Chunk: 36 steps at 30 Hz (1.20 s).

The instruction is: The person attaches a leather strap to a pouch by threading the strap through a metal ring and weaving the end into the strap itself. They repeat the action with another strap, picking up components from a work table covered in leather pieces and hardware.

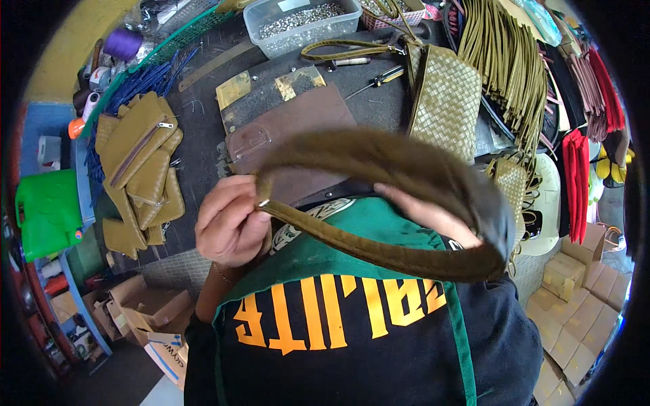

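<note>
An olive-brown strapped bag (406, 152), smeared by motion, is held up before my chest. Its strap (365, 252) makes a long loop toward me, with a small metal fitting near the left end. My left hand (233, 220) is closed, pinching that left end between thumb and fingers. Behind the bag's right part, my right hand (430, 213) shows inside the loop and grips the bag; most of its fingers are hidden. Beyond lies a flat brown leather piece (308, 122) on the dark worktable (203, 128). A woven olive pouch (443, 95) with a wrist strap rests behind my right hand.
Tan pouches (145, 159) are piled at left. A clear tub (301, 30) of metal bits, a screwdriver (379, 80) and a metal ruler (215, 66) sit at the back. Olive strips (504, 64) hang over the right. Cardboard boxes (575, 318) stand lower right.
</note>
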Each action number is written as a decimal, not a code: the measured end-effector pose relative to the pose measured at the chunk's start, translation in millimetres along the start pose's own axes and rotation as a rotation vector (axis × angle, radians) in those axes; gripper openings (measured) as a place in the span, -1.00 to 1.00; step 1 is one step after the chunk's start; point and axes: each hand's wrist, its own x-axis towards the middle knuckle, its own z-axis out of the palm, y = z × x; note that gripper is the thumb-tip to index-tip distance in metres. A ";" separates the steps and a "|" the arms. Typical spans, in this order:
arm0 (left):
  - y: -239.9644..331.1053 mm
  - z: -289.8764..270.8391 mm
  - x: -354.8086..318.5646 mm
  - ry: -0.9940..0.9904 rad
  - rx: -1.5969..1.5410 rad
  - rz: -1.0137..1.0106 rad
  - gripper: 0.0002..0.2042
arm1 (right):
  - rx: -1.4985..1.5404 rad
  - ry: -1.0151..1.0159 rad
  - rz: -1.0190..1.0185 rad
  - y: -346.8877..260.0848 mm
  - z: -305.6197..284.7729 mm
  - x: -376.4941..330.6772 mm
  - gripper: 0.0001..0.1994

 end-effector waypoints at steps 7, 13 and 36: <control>4.8 0.1 -0.7 0.036 -0.037 -0.209 -0.84 | 0.362 -0.699 -0.113 11.6 0.4 -26.1 -0.70; -0.4 1.8 -4.7 0.052 -0.097 -0.133 -0.83 | 0.660 -0.601 -0.020 -2.5 -3.0 -8.5 -0.83; 51.4 12.1 21.9 -0.225 0.067 0.028 -0.71 | -0.482 -0.500 -0.354 35.6 29.9 19.5 -0.77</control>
